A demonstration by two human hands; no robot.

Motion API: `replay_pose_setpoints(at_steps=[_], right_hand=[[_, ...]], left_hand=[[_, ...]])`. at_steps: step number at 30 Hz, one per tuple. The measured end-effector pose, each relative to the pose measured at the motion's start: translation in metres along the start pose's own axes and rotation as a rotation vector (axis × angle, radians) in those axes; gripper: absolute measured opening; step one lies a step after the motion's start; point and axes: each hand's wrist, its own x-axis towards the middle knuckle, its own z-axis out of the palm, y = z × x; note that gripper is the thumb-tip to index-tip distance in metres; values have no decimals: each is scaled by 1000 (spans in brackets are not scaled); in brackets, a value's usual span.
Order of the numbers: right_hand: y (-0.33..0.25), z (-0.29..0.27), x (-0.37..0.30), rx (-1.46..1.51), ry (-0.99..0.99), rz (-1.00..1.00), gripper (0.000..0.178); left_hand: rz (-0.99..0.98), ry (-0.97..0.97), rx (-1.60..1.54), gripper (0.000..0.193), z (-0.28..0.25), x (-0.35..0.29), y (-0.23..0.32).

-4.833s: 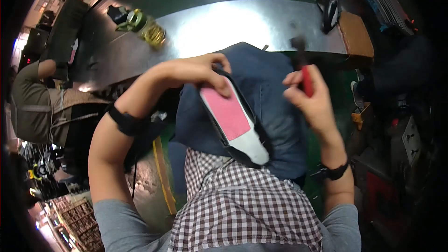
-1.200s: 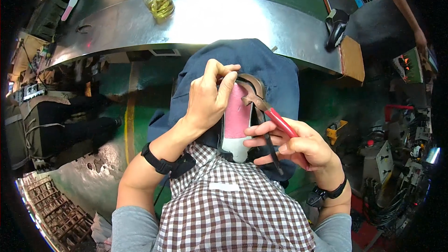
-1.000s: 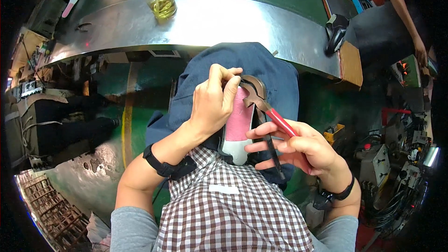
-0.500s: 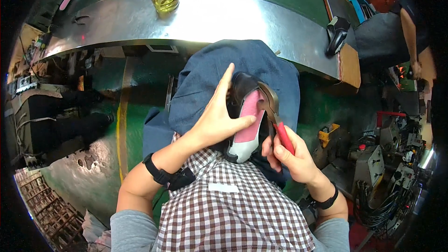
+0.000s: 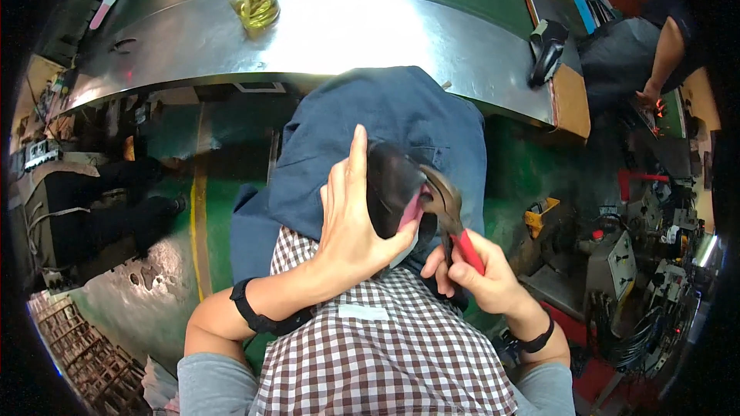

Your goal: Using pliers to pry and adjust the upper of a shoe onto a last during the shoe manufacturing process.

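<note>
A black shoe with a pink insole strip lies tilted over my lap, its dark side turned up and only a little of the pink showing. My left hand holds it from the left, thumb across the near end and fingers stretched along its side. In my right hand is a pair of red-handled pincers, fingers wrapped round the handles. The pincers' curved metal jaws touch the shoe's right edge, beside the pink strip. Whether the jaws bite the edge I cannot tell.
Ahead runs a shiny metal bench with a green-lidded bottle on it. Another black shoe stands at its right end by a cardboard box. Machinery with cables is at right. A co-worker's arm shows far right.
The shoe has rolled over, so its dark side now faces up and most of the pink insole is hidden. My left hand turned with it. The pincers stayed at its right edge.
</note>
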Motion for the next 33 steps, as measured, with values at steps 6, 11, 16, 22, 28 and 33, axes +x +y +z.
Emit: replay_pose_setpoints(at_steps=[6,11,16,22,28,33], right_hand=[[41,-10,12,-269,8,-236,36],[66,-13,35,-360,-39,-429,34],[91,-21,50,-464,-7,-686,40],[135,-30,51,-457,53,-620,36],[133,-19,48,588,-109,121,100],[127,-17,48,229,-26,-36,66]], left_hand=[[90,116,-79,133,2,-14,-9],[116,149,-81,139,2,-19,-21],[167,178,-164,138,3,-20,-29],[225,231,-241,131,10,-17,-37],[237,223,-295,132,14,-16,-42],[231,219,-309,132,14,-15,-42]])
